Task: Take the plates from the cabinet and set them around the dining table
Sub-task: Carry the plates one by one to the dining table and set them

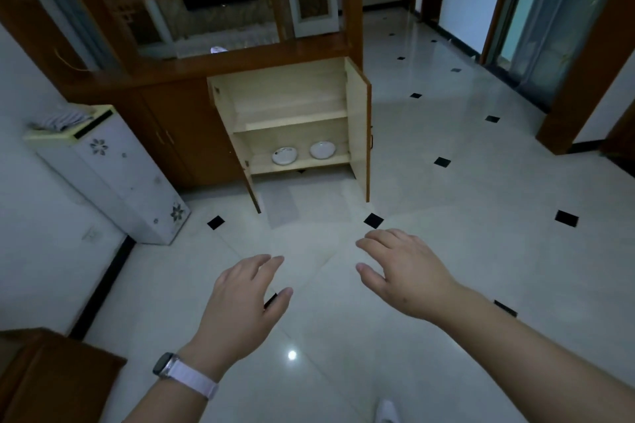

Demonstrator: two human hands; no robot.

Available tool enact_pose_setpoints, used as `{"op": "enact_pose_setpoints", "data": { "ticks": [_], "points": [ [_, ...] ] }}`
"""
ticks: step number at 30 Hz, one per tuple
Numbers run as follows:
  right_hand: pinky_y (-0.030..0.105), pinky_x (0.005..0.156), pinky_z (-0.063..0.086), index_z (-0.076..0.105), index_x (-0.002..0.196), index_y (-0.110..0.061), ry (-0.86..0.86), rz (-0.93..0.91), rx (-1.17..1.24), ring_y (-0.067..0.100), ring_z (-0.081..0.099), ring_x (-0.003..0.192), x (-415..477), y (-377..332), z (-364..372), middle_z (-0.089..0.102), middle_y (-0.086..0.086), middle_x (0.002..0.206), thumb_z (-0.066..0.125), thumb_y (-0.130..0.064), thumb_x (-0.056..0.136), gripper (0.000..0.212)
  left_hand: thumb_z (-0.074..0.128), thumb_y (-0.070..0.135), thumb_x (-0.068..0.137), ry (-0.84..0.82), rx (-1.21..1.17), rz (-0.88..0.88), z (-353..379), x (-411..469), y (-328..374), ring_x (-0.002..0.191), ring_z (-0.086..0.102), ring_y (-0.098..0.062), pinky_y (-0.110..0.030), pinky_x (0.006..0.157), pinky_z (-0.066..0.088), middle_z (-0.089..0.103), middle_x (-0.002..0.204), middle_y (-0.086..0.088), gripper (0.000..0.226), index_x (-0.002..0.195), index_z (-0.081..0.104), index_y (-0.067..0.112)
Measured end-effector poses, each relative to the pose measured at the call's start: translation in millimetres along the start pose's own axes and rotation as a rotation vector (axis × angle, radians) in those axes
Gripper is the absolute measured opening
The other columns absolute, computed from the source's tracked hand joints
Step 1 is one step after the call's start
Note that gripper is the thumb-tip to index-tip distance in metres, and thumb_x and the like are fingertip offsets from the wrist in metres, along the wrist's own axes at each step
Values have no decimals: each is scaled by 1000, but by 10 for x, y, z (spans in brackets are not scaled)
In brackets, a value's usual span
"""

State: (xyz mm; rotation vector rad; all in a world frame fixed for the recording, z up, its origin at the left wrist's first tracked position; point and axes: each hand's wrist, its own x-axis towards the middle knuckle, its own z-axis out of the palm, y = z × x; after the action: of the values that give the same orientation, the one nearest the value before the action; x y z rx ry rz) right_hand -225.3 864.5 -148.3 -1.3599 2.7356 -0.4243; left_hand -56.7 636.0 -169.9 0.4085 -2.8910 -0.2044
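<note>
Cabinet [292, 89] doors open, left plate [285, 155] and right plate [322, 150] side by side on bottom shelf [338, 159], left grip [240, 302] and right grip [409, 271] empty, loosely spread, above tiled floor [446, 216]

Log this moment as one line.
stage: facing cabinet | doors: open | left plate, right plate: bottom shelf, untouched | left hand: open, empty | right hand: open, empty

The floor [446, 251] is glossy pale tile with small black insets, bright with a lamp's reflection. The cabinet [178, 120] is dark polished wood outside and pale matt board inside, shelves [295, 120] included. The two plates [285, 155] [322, 150] look like smooth white glazed ceramic. The left wrist carries a watch [185, 375] with a woven cloth strap. Grey cloth [62, 120] lies on a white, flower-printed appliance [130, 182].
</note>
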Motion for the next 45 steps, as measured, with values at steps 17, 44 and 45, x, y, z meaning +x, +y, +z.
{"op": "enact_pose_setpoints", "data": {
  "ticks": [17,44,45],
  "points": [
    [35,103,33,50,135,-27,-44,-120,-33,15,41,128,2441,500,-182,49,-8,138,28,-56,93,55,41,54,92,48,50,-68,113,2070,-824,117,55,-21,-40,98,40,62,126,0,49,126,60,24],
    [35,104,31,49,136,-26,-80,79,-141,18,40,131,6006,183,349,48,-4,141,16,-60,88,68,45,48,89,3,-57,178,528,5244,-3505,108,58,-25,-42,91,44,64,118,-3,42,117,63,23],
    [35,102,33,52,134,-25,-74,89,-133,19,43,130,6104,235,373,51,-4,139,18,-60,88,67,46,47,89,5,-56,192,558,5343,-3526,107,58,-25,-42,91,44,63,118,-3,41,116,63,23]
  ]
}}
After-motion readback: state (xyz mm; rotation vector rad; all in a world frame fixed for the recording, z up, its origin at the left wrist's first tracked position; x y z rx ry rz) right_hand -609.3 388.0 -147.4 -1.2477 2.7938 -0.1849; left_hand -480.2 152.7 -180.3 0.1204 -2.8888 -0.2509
